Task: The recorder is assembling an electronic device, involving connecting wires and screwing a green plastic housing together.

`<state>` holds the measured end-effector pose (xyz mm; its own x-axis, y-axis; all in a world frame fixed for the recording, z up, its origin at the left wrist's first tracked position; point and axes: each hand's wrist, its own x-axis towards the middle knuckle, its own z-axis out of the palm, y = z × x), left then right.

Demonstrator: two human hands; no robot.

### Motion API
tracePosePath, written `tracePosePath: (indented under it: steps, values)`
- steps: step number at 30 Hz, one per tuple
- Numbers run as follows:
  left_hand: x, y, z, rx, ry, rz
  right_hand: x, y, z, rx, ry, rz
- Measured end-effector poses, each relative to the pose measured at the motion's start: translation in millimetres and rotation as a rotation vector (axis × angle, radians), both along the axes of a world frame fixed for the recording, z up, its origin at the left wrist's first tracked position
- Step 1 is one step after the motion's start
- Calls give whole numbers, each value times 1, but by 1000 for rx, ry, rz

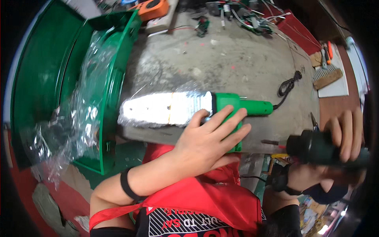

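Observation:
A green plastic-pipe welding tool point(227, 102) lies across the bench in front of me. Its long metal plate point(152, 108), wrapped in clear film, points left, while the green handle point(256, 107) points right. My left hand point(209, 140) rests on the green body with its fingers spread, one fingertip at the edge of the metal plate. At the right, my right hand point(347, 136) is closed around a dark electric screwdriver point(316, 148), somewhat blurred. The screwdriver's thin bit point(270, 142) points left, near the bench's front edge, apart from the green tool.
An open green metal case point(106, 130) with crumpled clear plastic film point(85, 102) stands at the left. A coiled black power cord point(287, 87) runs from the handle. Wires and circuit parts point(252, 19) lie at the back. A wire brush point(327, 77) lies at the far right.

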<state>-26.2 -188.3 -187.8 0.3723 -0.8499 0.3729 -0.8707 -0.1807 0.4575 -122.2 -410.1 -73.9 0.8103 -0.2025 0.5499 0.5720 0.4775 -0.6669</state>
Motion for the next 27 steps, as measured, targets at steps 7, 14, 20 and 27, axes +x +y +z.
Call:
tracePosePath:
  steps: [7,14,20,27]
  values:
    - [37,13,8,-3,93,210,21,-66,-47,530,258,-387]
    - [46,11,4,41,171,202,37,-59,-98,597,311,-630]
    - [49,9,2,-22,164,214,45,-53,-100,587,330,-647]
    - [50,11,-1,-65,171,207,50,-40,-98,558,351,-676]
